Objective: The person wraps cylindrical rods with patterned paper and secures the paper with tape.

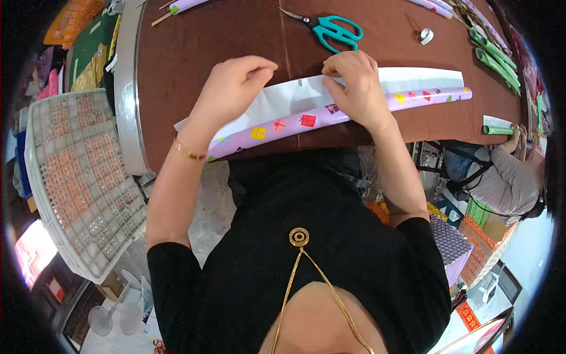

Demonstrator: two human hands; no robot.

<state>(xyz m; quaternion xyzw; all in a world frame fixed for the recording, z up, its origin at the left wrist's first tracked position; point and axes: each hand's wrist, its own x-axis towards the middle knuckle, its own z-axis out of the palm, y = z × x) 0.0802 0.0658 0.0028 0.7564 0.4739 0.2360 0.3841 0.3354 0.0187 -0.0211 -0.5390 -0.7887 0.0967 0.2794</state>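
Note:
A sheet of lilac wrapping paper (277,125) printed with coloured gift boxes lies along the near table edge, its near side rolled into a tube. Its white underside (277,101) shows along the far side. My left hand (239,85) hovers over the left part of the white side, thumb and fingertips pinched together; anything between them is too small to see. My right hand (356,85) is over the right part of the sheet, fingers curled and thumb apart from them. A small greyish mark, perhaps tape, shows at the far paper edge between the hands.
Teal-handled scissors (336,32) lie beyond the paper on the brown table (218,35). A small tape roll (425,36) and green rolls (495,62) are at the right. A white crate (85,183) stands left. Another person (507,177) works at the right table edge.

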